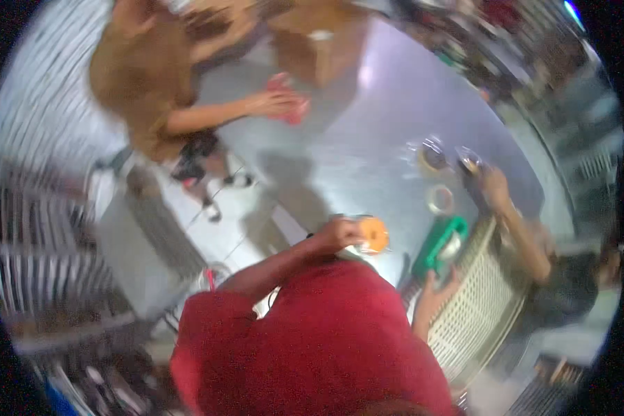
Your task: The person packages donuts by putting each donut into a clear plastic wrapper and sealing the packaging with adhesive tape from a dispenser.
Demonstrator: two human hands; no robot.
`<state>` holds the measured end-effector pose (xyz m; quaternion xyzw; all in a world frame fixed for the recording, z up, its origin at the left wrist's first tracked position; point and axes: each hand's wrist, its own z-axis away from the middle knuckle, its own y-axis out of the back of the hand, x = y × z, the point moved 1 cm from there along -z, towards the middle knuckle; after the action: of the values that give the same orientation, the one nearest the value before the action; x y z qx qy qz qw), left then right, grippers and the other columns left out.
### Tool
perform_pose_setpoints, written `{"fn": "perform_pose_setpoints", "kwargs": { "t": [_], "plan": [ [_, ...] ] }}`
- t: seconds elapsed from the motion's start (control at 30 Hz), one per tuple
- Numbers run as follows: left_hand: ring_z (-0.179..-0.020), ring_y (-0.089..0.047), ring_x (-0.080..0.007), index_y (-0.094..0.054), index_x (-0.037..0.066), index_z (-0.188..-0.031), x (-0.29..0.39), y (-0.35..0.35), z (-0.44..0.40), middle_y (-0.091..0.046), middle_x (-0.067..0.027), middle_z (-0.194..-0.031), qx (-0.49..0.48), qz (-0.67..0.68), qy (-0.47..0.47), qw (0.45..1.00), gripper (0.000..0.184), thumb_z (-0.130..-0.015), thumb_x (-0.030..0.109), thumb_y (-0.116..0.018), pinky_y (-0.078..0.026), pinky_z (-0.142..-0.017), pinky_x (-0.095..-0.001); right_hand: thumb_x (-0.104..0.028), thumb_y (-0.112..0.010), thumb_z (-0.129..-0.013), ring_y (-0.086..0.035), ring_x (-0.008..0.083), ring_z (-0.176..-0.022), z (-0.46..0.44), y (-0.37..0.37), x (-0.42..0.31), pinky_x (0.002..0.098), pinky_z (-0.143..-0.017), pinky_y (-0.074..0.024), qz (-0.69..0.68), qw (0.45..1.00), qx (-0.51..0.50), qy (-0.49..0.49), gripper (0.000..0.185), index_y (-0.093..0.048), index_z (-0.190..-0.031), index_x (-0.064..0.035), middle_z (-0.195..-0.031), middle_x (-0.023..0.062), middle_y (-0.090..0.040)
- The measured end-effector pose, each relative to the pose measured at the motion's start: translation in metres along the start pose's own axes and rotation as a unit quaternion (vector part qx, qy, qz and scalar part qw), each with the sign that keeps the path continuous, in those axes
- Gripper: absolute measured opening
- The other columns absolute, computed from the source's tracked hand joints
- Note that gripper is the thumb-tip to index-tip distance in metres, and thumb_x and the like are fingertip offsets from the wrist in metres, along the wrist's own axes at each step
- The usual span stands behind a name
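We pinch an orange disc (pixel 376 235) near the table's (pixel 374 149) near edge while our other hand meets a green holder (pixel 432 240).

The fingers of our left hand (pixel 339 234) press together on the disc's left side, just in front of the red shirt (pixel 326 333); we cannot tell whether it touches the tabletop. Our right hand (pixel 438 295) is at the holder's near end, too blurred for us to tell whether its fingers grip or merely touch. Just beyond the holder we see a pale ring (pixel 431 201); across the table, a co-worker's hand (pixel 271 104) holds something red (pixel 296 109).
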<state>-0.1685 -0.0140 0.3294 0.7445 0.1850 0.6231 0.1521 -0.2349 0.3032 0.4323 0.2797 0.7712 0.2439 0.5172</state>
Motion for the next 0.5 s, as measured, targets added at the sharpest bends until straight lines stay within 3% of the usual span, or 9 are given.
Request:
{"fn": "perform_pose_setpoints", "kwargs": {
  "t": [0.03, 0.1, 0.13, 0.17, 0.37, 0.5],
  "plan": [
    [-0.081, -0.069, -0.0232, -0.077, 0.012, -0.095, 0.006, 0.005, 0.005, -0.074, -0.0072, -0.088, 0.008, 0.002, -0.028, 1.0, 0.025, -0.087, 0.035, -0.071, -0.052, -0.077, -0.0379, -0.017, -0.078, -0.083, -0.042, 0.0364, -0.13, 0.008, -0.001, 0.003, 0.0446, -0.113, -0.0312, -0.03, 0.999, -0.014, -0.026, 0.075, -0.038, -0.143, 0.0017, -0.139, 0.0218, -0.044],
    [-0.085, -0.069, -0.0225, -0.077, 0.01, -0.095, 0.018, 0.009, 0.004, -0.074, -0.0081, -0.091, -0.044, 0.165, 0.08, 0.982, 0.021, -0.088, 0.029, -0.071, -0.052, -0.08, -0.0372, -0.019, -0.082, -0.079, -0.041, 0.0362, -0.132, 0.018, -0.011, 0.014, 0.0429, -0.113, -0.0305, -0.134, 0.982, -0.052, -0.12, 0.093, -0.027, -0.15, 0.0024, -0.144, 0.0219, -0.04],
    [-0.085, -0.069, -0.0228, -0.076, 0.009, -0.095, 0.025, 0.013, 0.003, -0.074, -0.0086, -0.091, -0.058, 0.088, 0.067, 0.992, 0.019, -0.088, 0.026, -0.071, -0.052, -0.079, -0.0374, -0.019, -0.083, -0.078, -0.04, 0.0356, -0.134, 0.024, -0.017, 0.013, 0.0419, -0.113, -0.0308, -0.217, 0.958, -0.063, -0.178, 0.096, -0.024, -0.151, 0.0021, -0.146, 0.0221, -0.038],
    [-0.085, -0.068, -0.0231, -0.076, 0.008, -0.095, 0.031, 0.014, -0.006, -0.074, -0.0091, -0.091, -0.058, 0.009, 0.04, 0.997, 0.016, -0.089, 0.022, -0.072, -0.052, -0.079, -0.0376, -0.019, -0.084, -0.076, -0.044, 0.036, -0.13, 0.025, -0.019, 0.008, 0.0418, -0.111, -0.0345, -0.164, 0.972, -0.057, -0.157, 0.1, -0.023, -0.152, 0.0009, -0.145, 0.0233, -0.042],
    [-0.085, -0.064, -0.0241, -0.075, 0.008, -0.093, 0.05, 0.031, -0.028, -0.072, -0.0081, -0.091, -0.081, 0.041, 0.057, 0.994, 0.013, -0.088, 0.02, -0.074, -0.05, -0.08, -0.0382, -0.019, -0.087, -0.073, -0.059, 0.037, -0.116, -0.008, -0.031, 0.016, 0.0427, -0.101, -0.0461, -0.084, 0.983, -0.022, -0.164, 0.103, -0.022, -0.152, -0.0025, -0.135, 0.0263, -0.054],
    [-0.086, -0.063, -0.0249, -0.073, 0.008, -0.093, 0.051, 0.02, -0.032, -0.071, -0.0077, -0.091, -0.082, 0.068, 0.062, 0.992, 0.013, -0.088, 0.019, -0.074, -0.049, -0.08, -0.0381, -0.023, -0.085, -0.075, -0.066, 0.0354, -0.101, -0.037, -0.022, 0.048, 0.0444, -0.089, -0.0517, -0.063, 0.993, -0.047, -0.088, 0.094, -0.03, -0.148, -0.0021, -0.119, 0.0257, -0.064]
  ]
}}
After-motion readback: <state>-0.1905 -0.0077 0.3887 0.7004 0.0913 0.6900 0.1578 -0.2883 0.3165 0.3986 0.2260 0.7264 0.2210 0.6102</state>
